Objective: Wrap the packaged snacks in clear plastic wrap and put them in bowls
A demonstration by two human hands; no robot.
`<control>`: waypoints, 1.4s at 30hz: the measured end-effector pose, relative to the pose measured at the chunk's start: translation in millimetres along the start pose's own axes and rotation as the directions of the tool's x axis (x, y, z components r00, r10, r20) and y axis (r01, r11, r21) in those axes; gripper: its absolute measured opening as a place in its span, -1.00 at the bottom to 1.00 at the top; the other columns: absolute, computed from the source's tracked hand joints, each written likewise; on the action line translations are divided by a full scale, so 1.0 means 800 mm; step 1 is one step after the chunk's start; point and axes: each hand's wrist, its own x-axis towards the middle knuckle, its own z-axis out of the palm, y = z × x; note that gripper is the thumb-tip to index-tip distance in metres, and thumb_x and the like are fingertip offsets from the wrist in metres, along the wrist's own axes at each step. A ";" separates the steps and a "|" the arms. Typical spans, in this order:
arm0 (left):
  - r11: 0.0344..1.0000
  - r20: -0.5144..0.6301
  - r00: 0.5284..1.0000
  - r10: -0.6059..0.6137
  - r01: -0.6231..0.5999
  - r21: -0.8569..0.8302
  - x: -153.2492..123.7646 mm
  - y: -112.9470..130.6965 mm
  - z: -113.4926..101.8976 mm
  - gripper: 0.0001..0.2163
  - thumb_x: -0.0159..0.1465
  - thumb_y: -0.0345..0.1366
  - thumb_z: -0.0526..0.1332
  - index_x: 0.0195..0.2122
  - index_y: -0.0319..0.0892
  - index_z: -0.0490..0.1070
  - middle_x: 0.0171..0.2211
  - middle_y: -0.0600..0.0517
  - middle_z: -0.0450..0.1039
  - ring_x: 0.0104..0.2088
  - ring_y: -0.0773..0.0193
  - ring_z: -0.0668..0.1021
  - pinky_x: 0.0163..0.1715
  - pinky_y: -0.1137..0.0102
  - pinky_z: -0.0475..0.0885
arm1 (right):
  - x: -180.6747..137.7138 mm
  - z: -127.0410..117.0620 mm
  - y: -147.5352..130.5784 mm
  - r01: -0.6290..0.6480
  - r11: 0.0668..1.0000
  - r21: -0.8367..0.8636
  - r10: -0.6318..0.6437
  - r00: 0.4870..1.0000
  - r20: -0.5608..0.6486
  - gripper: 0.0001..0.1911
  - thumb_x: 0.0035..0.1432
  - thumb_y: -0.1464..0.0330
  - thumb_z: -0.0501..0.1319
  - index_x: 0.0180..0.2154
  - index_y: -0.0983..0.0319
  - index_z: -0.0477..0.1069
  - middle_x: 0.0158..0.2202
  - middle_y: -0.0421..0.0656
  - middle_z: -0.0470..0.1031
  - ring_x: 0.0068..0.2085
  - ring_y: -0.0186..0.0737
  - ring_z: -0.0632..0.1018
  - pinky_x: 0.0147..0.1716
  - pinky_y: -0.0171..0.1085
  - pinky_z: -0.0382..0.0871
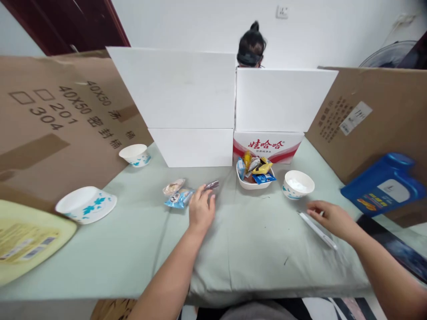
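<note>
My left hand (pixel 201 210) rests on the table, its fingertips at the near end of a small dark wrapped snack (pixel 212 184). Thumb and index finger are apart, and I see no firm grip on the snack. Just left of this hand lie a blue-and-white snack packet (pixel 180 198) and a pale clear-wrapped snack (pixel 174 187). My right hand (pixel 330 218) hovers over the upper end of a slim white pen-like tool (pixel 318 231), fingers loosely bent with a gap at the thumb. Whether it touches the tool is hard to tell.
A white bowl (pixel 255 186) of snack packets and a paper bowl with white contents (pixel 298 184) stand ahead. White boards (pixel 193 146) and cardboard (pixel 110 102) wall the table. Paper bowls, a yellow container (pixel 30 240), a blue bottle (pixel 383 184) flank it. A person's head shows behind.
</note>
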 end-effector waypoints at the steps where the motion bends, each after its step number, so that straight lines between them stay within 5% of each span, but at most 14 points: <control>1: 0.990 -0.010 1.000 -0.007 0.005 -0.144 -0.004 0.005 0.002 -0.79 0.26 -0.25 0.12 -0.21 -0.19 0.52 0.01 -0.17 0.46 0.04 0.04 0.49 0.07 0.12 0.36 | -0.015 0.010 0.008 -0.005 1.000 -0.004 0.005 1.000 0.008 -0.63 0.16 0.06 0.11 -0.18 0.13 0.50 -0.20 -0.10 0.60 -0.30 -0.10 0.58 -0.30 -0.18 0.43; 3: 0.911 0.063 0.994 -0.091 0.109 -0.397 -0.014 0.016 0.007 -0.78 0.23 -0.17 0.17 -0.25 -0.18 0.50 -0.17 -0.10 0.51 -0.18 0.15 0.57 -0.16 0.27 0.48 | -0.039 0.032 0.022 0.003 1.000 -0.027 -0.004 1.000 -0.012 -0.63 0.14 0.08 0.12 -0.15 0.15 0.49 -0.14 -0.07 0.57 -0.16 -0.03 0.57 -0.18 -0.13 0.44; 5: 0.799 0.262 0.948 -0.182 0.298 -0.523 -0.024 0.025 0.016 -0.75 0.19 -0.13 0.20 -0.23 -0.20 0.47 -0.38 0.00 0.50 -0.41 0.25 0.55 -0.39 0.38 0.45 | -0.055 0.051 0.032 0.015 0.998 -0.055 -0.018 0.999 -0.052 -0.63 0.15 0.13 0.11 -0.12 0.18 0.48 -0.11 -0.04 0.55 -0.10 -0.01 0.55 -0.10 -0.09 0.43; 8: 0.782 0.511 0.840 -0.184 0.440 -0.441 -0.036 0.035 0.025 -0.74 0.11 -0.18 0.28 -0.23 -0.21 0.44 -0.56 0.13 0.39 -0.55 0.32 0.46 -0.52 0.45 0.34 | -0.064 0.069 0.030 0.024 0.996 -0.080 -0.033 0.993 -0.115 -0.65 0.20 0.20 0.04 -0.10 0.21 0.46 -0.16 -0.02 0.54 -0.14 -0.03 0.56 -0.12 -0.09 0.44; 12: 0.950 0.529 0.848 -0.036 0.194 -0.246 -0.040 0.043 0.020 -0.74 0.10 -0.17 0.34 -0.22 -0.17 0.46 -0.47 0.09 0.44 -0.45 0.27 0.47 -0.39 0.39 0.35 | -0.057 0.073 -0.009 0.103 0.994 -0.042 -0.109 0.979 -0.170 -0.69 0.24 0.26 0.01 -0.10 0.19 0.43 -0.16 -0.04 0.52 -0.15 -0.06 0.56 -0.14 -0.10 0.46; 16: 0.964 0.501 0.842 0.200 -0.076 -0.256 -0.033 0.042 0.009 -0.75 0.19 -0.10 0.30 -0.23 -0.17 0.47 -0.31 -0.01 0.49 -0.28 0.19 0.48 -0.21 0.31 0.37 | -0.046 0.075 -0.085 0.240 0.965 0.102 -0.223 0.963 -0.149 -0.71 0.30 0.30 0.01 0.00 0.17 0.35 -0.09 -0.05 0.47 -0.09 -0.13 0.54 -0.11 -0.17 0.45; 22: 0.939 0.576 0.751 0.322 -0.174 -0.298 -0.029 0.033 0.009 -0.56 0.05 -0.04 0.41 -0.14 -0.18 0.43 -0.27 -0.02 0.47 -0.26 0.16 0.49 -0.23 0.30 0.39 | -0.035 0.098 -0.175 0.385 0.910 0.154 -0.393 0.919 0.023 -0.66 0.29 0.43 -0.01 0.04 0.17 0.36 -0.08 -0.06 0.45 -0.17 -0.17 0.55 -0.20 -0.21 0.47; 28: 0.931 0.495 0.808 0.321 -0.174 -0.320 -0.031 0.034 0.010 -0.95 0.23 -0.32 0.23 -0.31 -0.15 0.47 -0.29 -0.03 0.43 -0.24 0.18 0.46 -0.20 0.31 0.36 | -0.034 0.076 -0.140 0.343 0.930 0.135 -0.358 0.928 0.104 -0.66 0.28 0.40 0.00 0.01 0.13 0.41 -0.12 -0.11 0.49 -0.18 -0.21 0.57 -0.19 -0.24 0.46; 33: 0.807 0.523 0.851 -0.052 0.344 -0.480 -0.036 0.028 0.025 -0.89 0.20 -0.28 0.16 -0.45 -0.15 0.33 -0.53 0.10 0.38 -0.51 0.30 0.43 -0.45 0.42 0.33 | -0.038 0.049 -0.048 0.167 0.979 -0.114 -0.166 0.986 0.019 -0.70 0.24 0.33 0.03 -0.11 0.16 0.48 -0.18 -0.08 0.55 -0.22 -0.09 0.58 -0.24 -0.14 0.46; 36: 0.741 0.462 0.853 -0.242 0.470 -0.480 -0.035 0.021 0.031 -0.95 0.14 -0.33 0.12 -0.36 -0.13 0.27 -0.51 0.13 0.36 -0.54 0.33 0.41 -0.48 0.44 0.32 | -0.041 0.048 -0.026 0.120 0.975 -0.190 -0.153 0.973 -0.174 -0.73 0.22 0.29 0.06 -0.20 0.21 0.51 -0.22 -0.02 0.57 -0.19 0.04 0.55 -0.19 -0.02 0.44; 39: 0.764 0.230 0.927 -0.296 0.375 -0.526 -0.028 0.017 0.022 -0.79 0.12 -0.38 0.11 -0.19 -0.12 0.24 -0.31 0.06 0.35 -0.32 0.29 0.45 -0.29 0.41 0.37 | -0.051 0.049 -0.054 0.208 0.976 -0.061 -0.216 0.908 -0.359 -0.78 0.25 0.30 0.08 -0.20 0.20 0.47 -0.23 -0.01 0.56 -0.18 -0.02 0.55 -0.15 -0.05 0.43; 42: 0.828 -0.177 0.966 -0.187 0.059 -0.557 -0.023 0.020 0.005 -0.79 0.17 -0.36 0.11 -0.14 -0.11 0.24 -0.20 -0.01 0.29 -0.21 0.26 0.42 -0.23 0.37 0.38 | -0.068 0.051 -0.115 0.452 0.884 0.118 -0.391 0.855 -0.342 -0.85 0.26 0.37 0.11 -0.18 0.17 0.43 -0.31 -0.08 0.56 -0.27 -0.15 0.56 -0.26 -0.20 0.43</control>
